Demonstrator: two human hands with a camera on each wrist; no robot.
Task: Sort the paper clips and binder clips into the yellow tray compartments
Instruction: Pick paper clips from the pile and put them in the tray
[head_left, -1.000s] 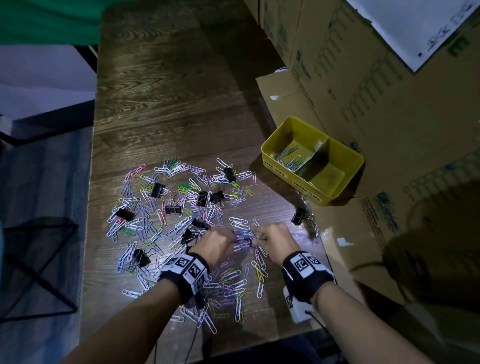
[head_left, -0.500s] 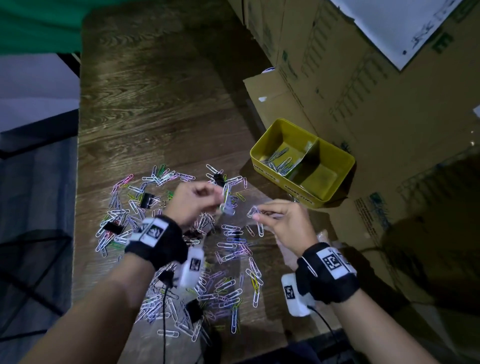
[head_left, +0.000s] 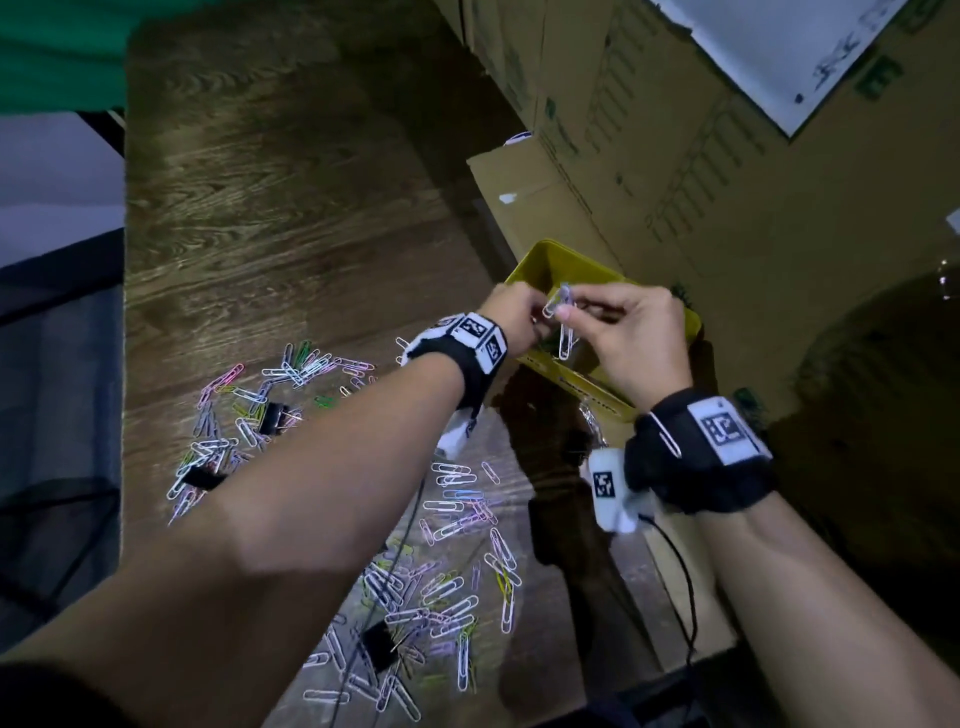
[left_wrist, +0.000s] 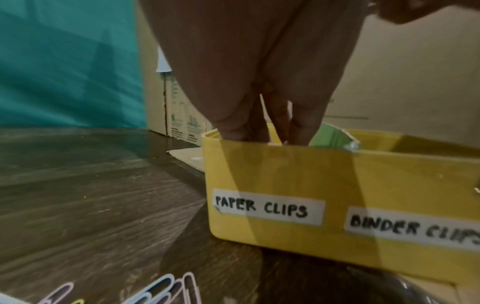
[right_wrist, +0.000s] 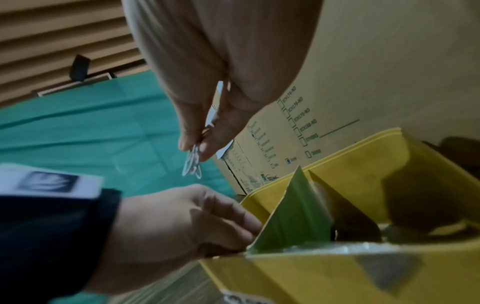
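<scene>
Right hand (head_left: 631, 338) at centre right of the head view, thumb and forefinger pinching a small bunch of paper clips (head_left: 562, 325) that dangles over the yellow tray (head_left: 563, 260). Right wrist view shows the same pinch, held clips (right_wrist: 192, 164) hanging from the fingertips (right_wrist: 185, 142) above the tray's left end. Left hand (head_left: 511, 317) just left of it, touching or nearly touching the same bunch in the head view; its fingers (left_wrist: 298, 127) dip inside the tray's left compartment in the left wrist view, loosely curled, whether they hold anything cannot be told. Tray front wall (left_wrist: 285, 176) carries two labels: PAPER CLIPS (left_wrist: 267, 206) on the left, BINDER CLIPS (left_wrist: 413, 227) on the right. Green divider (right_wrist: 293, 216) stands between the compartments. Tray sits on the dark wood surface (head_left: 285, 208), against cardboard boxes (head_left: 675, 156) at upper right. Loose paper clips (head_left: 452, 571) scattered across the lower middle and left of the surface, black binder clips (head_left: 272, 418) mixed among them. Black wristbands with marker tags on both wrists.
</scene>
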